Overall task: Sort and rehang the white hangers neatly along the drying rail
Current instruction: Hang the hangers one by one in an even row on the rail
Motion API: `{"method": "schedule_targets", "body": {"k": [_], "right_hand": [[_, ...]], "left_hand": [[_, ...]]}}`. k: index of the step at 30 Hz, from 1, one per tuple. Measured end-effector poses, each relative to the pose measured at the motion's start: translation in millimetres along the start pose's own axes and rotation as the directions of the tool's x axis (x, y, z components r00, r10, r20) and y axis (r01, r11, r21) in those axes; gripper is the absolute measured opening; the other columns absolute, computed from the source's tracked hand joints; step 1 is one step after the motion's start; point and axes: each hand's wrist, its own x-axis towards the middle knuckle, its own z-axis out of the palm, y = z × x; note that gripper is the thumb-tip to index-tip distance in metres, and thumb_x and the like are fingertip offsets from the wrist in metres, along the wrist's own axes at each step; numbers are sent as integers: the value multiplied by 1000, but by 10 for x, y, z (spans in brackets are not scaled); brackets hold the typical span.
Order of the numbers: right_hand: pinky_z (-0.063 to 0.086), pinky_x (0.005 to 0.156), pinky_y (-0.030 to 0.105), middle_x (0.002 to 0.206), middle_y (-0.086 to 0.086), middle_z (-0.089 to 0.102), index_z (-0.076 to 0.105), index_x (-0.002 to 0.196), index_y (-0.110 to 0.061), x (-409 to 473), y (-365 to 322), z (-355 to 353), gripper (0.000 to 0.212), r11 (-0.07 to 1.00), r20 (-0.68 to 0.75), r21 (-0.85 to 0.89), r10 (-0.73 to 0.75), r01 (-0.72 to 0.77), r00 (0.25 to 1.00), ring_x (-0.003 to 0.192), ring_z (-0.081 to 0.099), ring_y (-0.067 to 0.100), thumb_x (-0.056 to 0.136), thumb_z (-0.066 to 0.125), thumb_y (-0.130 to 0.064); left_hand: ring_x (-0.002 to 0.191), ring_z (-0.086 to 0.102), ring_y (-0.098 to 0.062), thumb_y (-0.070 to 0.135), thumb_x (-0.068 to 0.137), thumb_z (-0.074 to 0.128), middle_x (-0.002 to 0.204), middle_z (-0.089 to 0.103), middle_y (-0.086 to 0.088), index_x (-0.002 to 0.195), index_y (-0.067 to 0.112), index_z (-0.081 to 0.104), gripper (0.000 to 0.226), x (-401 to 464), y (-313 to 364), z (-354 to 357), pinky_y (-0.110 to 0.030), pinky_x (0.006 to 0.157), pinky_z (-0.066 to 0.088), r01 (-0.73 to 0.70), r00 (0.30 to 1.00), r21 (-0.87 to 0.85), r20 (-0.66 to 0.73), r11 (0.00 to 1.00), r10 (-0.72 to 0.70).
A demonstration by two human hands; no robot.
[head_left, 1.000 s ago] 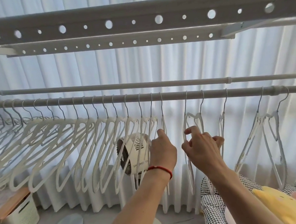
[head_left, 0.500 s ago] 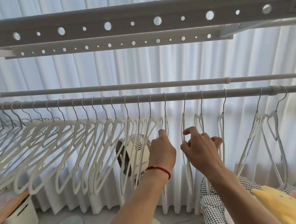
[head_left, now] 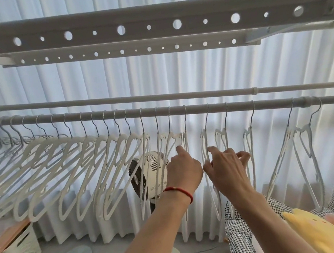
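the white hangers (head_left: 110, 155) hang from the drying rail (head_left: 181, 110), packed on the left and loose on the right. the packed row now reaches further right than a second ago, so the tidy run is growing. the left hand (head_left: 183, 169) pinches its end hanger; the right hand (head_left: 226, 166) curls round the next loose one, likely next. a fan (head_left: 151, 175) stands behind.

Two hands (head_left: 205, 170), two round rails (head_left: 202, 109), one fan (head_left: 151, 175) (hangers (head_left: 103, 166) too crowded to count).
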Motion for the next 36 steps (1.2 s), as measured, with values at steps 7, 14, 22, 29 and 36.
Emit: {"method": "schedule_targets", "body": {"k": [7, 14, 22, 29, 36], "right_hand": [[9, 79, 34, 69, -1, 63, 59, 117, -16, 50, -75, -34, 24, 999, 21, -17, -44, 45, 999, 106, 55, 24, 95, 49, -19], [12, 80, 35, 72, 1, 62, 58, 119, -15, 68, -101, -39, 27, 998, 52, 1, -70, 70, 996, 102, 54, 24, 93, 49, -16], [20, 91, 40, 78, -3, 64, 56, 121, -16, -9, -81, -133, 29, 998, 98, 6, -63, 63, 993, 108, 55, 23, 97, 45, -27], [32, 97, 39, 109, -2, 71, 69, 116, -20, -192, 220, -249, 24, 981, -240, 190, 22, 25, 971, 110, 59, 23, 94, 59, -22], [27, 99, 38, 114, -1, 70, 69, 117, -19, -184, 635, -374, 31, 996, -209, 57, 73, -63, 975, 119, 54, 21, 87, 64, -13]], "left_hand": [[115, 57, -35, 12, 92, 48, 126, 57, -19, 142, 1, 30, 55, -43, 21, -17, -38, 92, 46, -4, 1000, 42, -6, 999, 4], [122, 51, -38, 20, 91, 55, 133, 50, -22, 147, 1, 26, 66, -70, 34, -49, -42, 100, 43, -28, 1000, 15, 11, 1000, 27], [120, 49, -34, 21, 92, 50, 129, 50, -19, 144, 4, 32, 58, -105, 41, -10, -37, 96, 43, -47, 998, 38, -51, 998, 48], [110, 56, -24, 11, 90, 49, 114, 62, -9, 116, 6, 64, 30, -204, 289, 56, -30, 94, 48, -460, 849, 16, -286, 888, 445], [117, 54, -30, 10, 95, 51, 123, 57, -16, 126, 1, 52, 33, -41, 730, 341, -32, 95, 43, -289, 955, -34, 61, 957, 290]]}}
